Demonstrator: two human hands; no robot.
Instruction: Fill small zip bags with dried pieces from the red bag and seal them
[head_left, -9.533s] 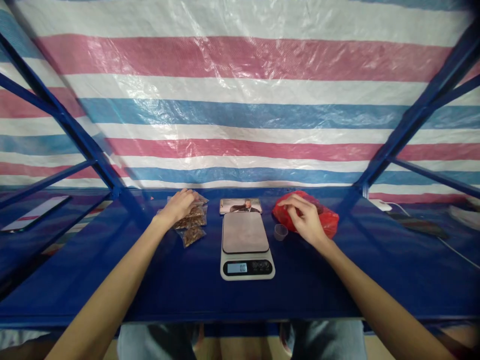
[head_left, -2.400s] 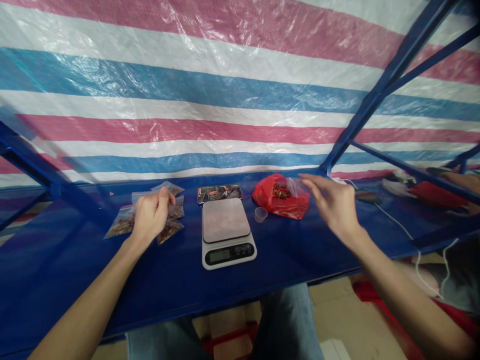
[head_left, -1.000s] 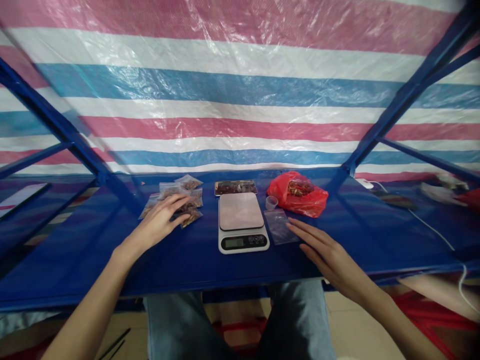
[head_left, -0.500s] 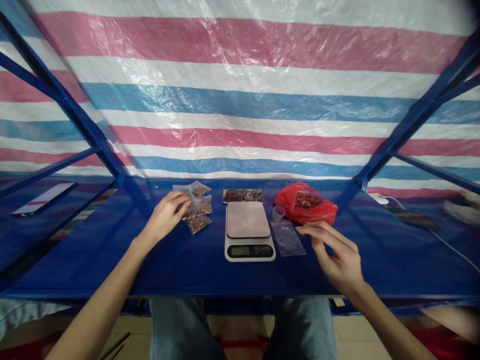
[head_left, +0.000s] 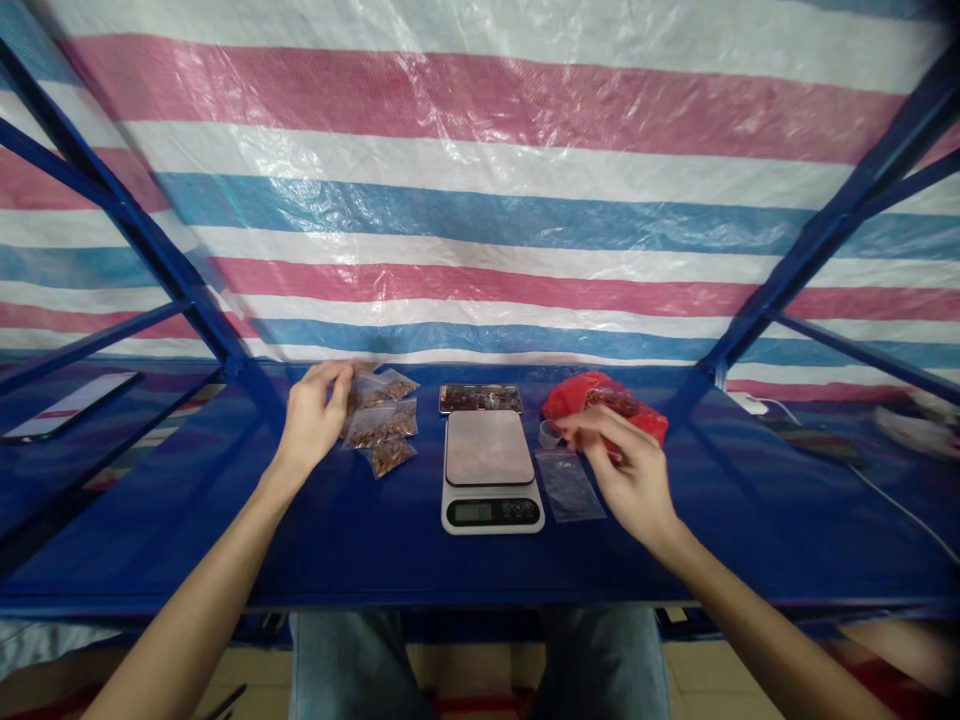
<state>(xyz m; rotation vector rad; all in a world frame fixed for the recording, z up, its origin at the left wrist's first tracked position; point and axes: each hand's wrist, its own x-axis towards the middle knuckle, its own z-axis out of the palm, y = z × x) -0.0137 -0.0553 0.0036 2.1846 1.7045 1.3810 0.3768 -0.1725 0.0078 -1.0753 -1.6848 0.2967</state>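
Note:
My left hand [head_left: 313,418] is raised a little over the blue table [head_left: 360,540], its thumb and fingers pinched on the top edge of one of several small filled bags [head_left: 382,425] of brown pieces. My right hand [head_left: 631,470] is curled, with forefinger and thumb closed at the rim of a small clear plastic cup [head_left: 548,433]. The cup stands beside a red plastic bag [head_left: 607,400] of brown pieces. An empty clear zip bag [head_left: 571,487] lies flat just left of that hand. A white kitchen scale [head_left: 491,470] sits between my hands, its platform bare.
A phone [head_left: 480,398] lies behind the scale. Another phone [head_left: 71,405] rests on the shelf at far left. A white charger [head_left: 759,405] and cable lie at right. Blue frame struts [head_left: 817,230] rise on both sides before a striped tarp [head_left: 480,200].
My right hand has moved forward from beside the empty zip bag to the small cup. My left hand has lifted slightly and pinched a filled bag. An empty zip bag arrived about a second ago.

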